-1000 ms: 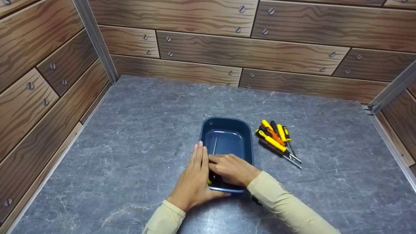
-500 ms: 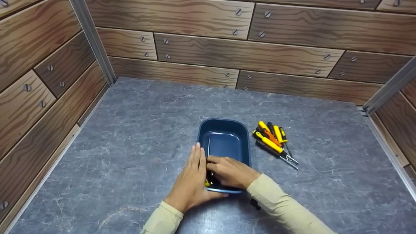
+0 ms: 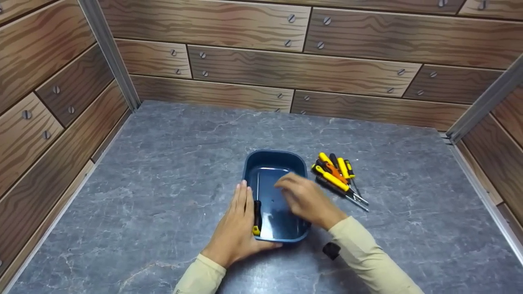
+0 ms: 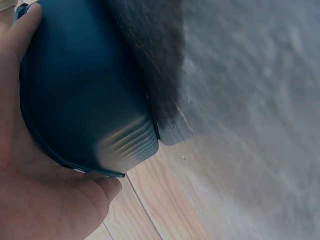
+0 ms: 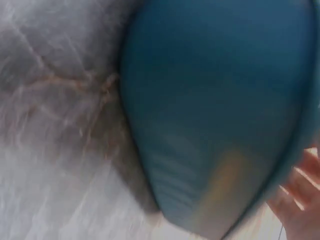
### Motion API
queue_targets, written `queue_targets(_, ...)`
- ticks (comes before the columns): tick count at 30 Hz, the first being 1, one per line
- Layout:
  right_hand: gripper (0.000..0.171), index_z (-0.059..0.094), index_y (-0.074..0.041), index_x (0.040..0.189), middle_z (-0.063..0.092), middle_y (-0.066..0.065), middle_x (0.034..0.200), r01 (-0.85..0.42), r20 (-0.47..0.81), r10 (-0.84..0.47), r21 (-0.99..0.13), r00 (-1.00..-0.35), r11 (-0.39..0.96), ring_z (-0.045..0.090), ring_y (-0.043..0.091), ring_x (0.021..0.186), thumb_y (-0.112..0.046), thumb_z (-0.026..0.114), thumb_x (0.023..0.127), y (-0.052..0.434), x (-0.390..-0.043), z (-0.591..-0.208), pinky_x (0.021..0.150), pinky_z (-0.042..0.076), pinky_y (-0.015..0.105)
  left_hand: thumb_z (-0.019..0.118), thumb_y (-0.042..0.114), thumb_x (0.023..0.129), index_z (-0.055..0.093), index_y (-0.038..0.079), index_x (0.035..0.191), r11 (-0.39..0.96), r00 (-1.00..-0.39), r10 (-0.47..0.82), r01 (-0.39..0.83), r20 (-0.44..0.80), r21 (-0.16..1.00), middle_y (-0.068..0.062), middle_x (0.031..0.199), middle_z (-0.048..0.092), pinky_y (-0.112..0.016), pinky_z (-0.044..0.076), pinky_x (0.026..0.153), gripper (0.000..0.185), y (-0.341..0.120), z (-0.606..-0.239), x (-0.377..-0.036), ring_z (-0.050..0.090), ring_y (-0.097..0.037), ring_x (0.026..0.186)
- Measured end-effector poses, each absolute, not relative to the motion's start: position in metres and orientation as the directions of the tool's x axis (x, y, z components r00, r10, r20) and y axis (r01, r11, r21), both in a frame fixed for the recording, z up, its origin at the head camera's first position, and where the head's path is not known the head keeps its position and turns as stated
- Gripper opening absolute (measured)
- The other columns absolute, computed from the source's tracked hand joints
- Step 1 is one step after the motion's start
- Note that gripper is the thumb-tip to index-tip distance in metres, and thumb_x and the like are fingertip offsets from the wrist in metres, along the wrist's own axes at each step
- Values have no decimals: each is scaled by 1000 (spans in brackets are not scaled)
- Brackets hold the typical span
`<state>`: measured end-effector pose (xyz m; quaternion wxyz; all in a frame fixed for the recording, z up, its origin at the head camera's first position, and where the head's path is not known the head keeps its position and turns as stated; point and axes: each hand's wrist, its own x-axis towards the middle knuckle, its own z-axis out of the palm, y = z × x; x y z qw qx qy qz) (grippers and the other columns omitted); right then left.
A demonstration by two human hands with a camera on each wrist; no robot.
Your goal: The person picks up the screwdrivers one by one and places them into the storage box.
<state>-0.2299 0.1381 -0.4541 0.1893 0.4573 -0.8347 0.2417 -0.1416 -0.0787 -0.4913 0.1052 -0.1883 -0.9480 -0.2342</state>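
A dark blue rectangular box (image 3: 276,236) stands on the grey table. My left hand (image 3: 233,224) lies along its left side with straight fingers, the thumb across the front edge; the left wrist view shows this hand close against the outer wall of the box (image 4: 85,85). Inside, along the left wall, lies a screwdriver (image 3: 257,216) with a black and yellow handle, its thin shaft towards the back. My right hand (image 3: 310,200) hovers over the box's right half, fingers loosely bent and nothing in them. In the right wrist view the box (image 5: 215,90) is blurred.
To the right of the box lies a pile of screwdrivers (image 3: 333,177) with yellow, black and orange handles, shafts towards the front right. Wood-patterned walls (image 3: 237,65) with metal corner posts (image 3: 108,53) enclose the grey marbled table (image 3: 171,171).
My right hand has let go of the screwdriver by the left wall and moved up and to the right. The left hand stays on the box. The whole view has shifted slightly left.
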Motion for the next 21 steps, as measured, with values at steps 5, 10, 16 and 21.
queue_targets(5,26,74,0,103,70,10,101,-750,644,-469,-262,-604,608,68,25,90,10,77,79,168,-238,-451,80,60,35,74,81,65,19,-13,155,824,-911,304,399,279,403,-31,164,10,-50,26,120,142,-79,-491,-142,13,-45,151)
queue_targets(10,22,75,3,100,70,16,96,-594,653,-282,-320,-702,738,68,34,87,9,79,79,200,-247,-459,79,59,47,73,82,65,15,-11,157,830,-926,297,372,234,415,-28,165,5,-49,22,121,143,-79,-490,-141,9,-42,152)
queue_targets(16,26,75,6,105,69,20,98,-399,551,-156,-354,-820,846,66,42,88,-2,82,82,229,-248,-476,75,55,57,73,82,66,13,-11,157,830,-930,296,363,216,423,-28,166,3,-49,20,121,143,-79,-489,-141,7,-41,153)
queue_targets(21,27,74,7,106,68,23,100,-314,476,-122,-349,-871,883,65,44,88,-7,81,84,241,-247,-487,75,53,59,73,82,66,13,-11,157,829,-929,298,366,220,422,-27,166,3,-50,21,121,143,-78,-489,-142,7,-41,153)
